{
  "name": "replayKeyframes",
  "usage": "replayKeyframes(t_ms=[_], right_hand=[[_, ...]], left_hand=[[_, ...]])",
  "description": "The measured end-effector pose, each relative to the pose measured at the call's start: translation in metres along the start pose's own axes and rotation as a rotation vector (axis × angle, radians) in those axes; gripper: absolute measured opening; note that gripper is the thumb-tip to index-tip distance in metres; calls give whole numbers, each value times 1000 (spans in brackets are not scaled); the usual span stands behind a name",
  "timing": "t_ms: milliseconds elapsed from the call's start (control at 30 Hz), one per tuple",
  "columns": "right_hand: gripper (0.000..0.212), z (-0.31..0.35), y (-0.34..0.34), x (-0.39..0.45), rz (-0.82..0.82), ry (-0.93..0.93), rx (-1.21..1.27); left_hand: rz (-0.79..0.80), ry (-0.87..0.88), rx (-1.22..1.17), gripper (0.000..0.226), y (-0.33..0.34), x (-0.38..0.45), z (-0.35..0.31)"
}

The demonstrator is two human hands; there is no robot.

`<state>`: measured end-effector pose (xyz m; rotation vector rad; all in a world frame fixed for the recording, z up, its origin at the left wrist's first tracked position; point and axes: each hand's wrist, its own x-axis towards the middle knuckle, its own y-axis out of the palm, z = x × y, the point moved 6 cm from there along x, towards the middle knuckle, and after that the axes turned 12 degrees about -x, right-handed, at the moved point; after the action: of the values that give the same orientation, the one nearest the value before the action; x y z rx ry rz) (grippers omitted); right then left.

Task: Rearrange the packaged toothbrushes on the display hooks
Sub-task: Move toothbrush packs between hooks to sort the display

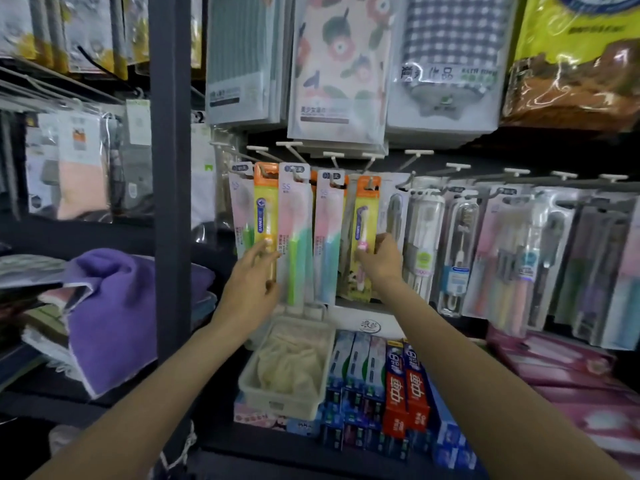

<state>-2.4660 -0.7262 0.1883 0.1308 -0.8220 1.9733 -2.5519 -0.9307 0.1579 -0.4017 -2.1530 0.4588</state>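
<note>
You face "BANNER" on the yellow toothbrush pack; right of it, "SS" on a pink pack.

A single wide-angle view is given, taken from the person's head and directed forward and slightly downward at a shop display rack. The rack is seen from close range, within arm's reach: both forearms are seen entering from the bottom edge and reaching up toward the row of hooks across the middle. Straight lines are bowed near the frame borders. No second view is provided.
</note>
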Motion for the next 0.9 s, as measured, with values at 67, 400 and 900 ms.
replayKeyframes(t_ms=[67, 400, 900], right_hand=[[35, 0, -13, -2, -23, -67, 8], [40, 21, -74, -14, 293, -417, -695], [51, 76, -47, -66, -136, -501, -868]], left_hand=[[15, -3, 17, 50, 2, -1, -1], [1, -96, -45, 50, 19, 2, -8], [-127, -119, -10, 45, -30, -13, 7]])
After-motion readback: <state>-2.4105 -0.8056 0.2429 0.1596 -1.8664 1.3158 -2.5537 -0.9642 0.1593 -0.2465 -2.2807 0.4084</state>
